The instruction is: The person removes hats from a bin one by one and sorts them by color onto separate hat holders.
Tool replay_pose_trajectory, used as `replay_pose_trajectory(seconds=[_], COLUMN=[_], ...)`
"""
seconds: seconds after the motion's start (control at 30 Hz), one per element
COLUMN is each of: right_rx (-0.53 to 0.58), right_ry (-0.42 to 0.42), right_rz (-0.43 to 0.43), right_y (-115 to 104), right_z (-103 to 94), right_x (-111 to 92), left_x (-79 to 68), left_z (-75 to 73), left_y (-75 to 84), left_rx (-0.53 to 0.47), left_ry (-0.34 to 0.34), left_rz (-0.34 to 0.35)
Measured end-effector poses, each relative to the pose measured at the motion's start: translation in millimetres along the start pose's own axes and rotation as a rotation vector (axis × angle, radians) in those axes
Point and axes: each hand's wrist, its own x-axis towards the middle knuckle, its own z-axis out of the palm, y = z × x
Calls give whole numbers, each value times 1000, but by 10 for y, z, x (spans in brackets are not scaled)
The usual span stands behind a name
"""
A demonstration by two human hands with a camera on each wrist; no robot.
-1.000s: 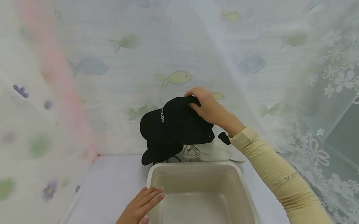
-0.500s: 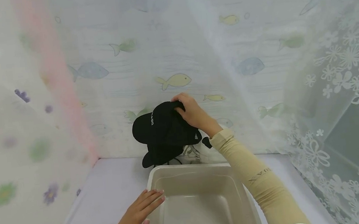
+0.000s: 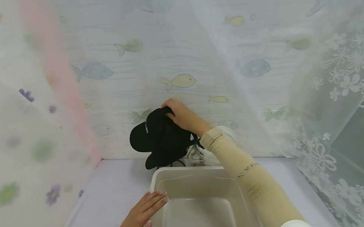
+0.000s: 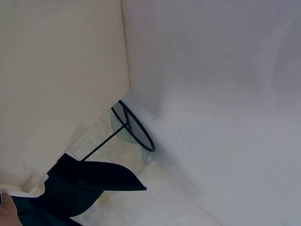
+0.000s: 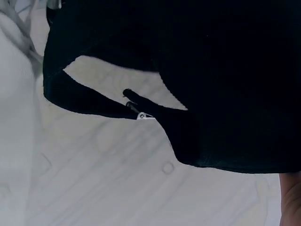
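Note:
My right hand (image 3: pixel 182 115) pinches the crown of a black baseball cap (image 3: pixel 162 130) with white lettering, its brim pointing left. The right wrist view shows that cap's strap with a small metal buckle (image 5: pixel 142 116) around the back opening. Directly beneath is a second black cap, of which the brim (image 3: pixel 153 161) shows; whether the two touch I cannot tell. My left hand (image 3: pixel 143 217) rests with extended fingers over the left rim of a beige plastic tub (image 3: pixel 188 169). In the left wrist view a black cap brim (image 4: pixel 113 176) appears beyond the tub's wall.
Behind the tub, a thin black wire stand (image 4: pixel 141 132) is partly hidden by the caps. A white cloth item with grey cords (image 3: pixel 194 155) lies beside it. The table (image 3: pixel 116 187) has a white cover, and a fish-print curtain (image 3: pixel 182 54) hangs close behind.
My right hand has moved left and slightly down with the upper cap, bringing it over the lower one. The left hand has stayed on the tub.

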Motion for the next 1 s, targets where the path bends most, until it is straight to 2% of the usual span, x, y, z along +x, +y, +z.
replay_pose_trajectory(seconds=[0.23, 0.47, 0.67, 0.87, 1.0], right_rx=[-12, 33, 24, 7, 30], right_ry=[-91, -91, -78, -223, -266], right_rz=[15, 53, 89, 90, 85], right_y=[55, 66, 57, 52, 28], right_z=[207, 314, 420, 512, 500], right_x=[-20, 4, 17, -13, -32], left_x=[-10, -19, -27, -17, -3], left_z=[-6, -10, 7, -3, 6], left_y=[20, 26, 42, 61, 55], left_rx=[14, 17, 21, 22, 20], left_ry=[-9, 6, 11, 5, 19], left_rz=[-39, -30, -16, -48, -32])
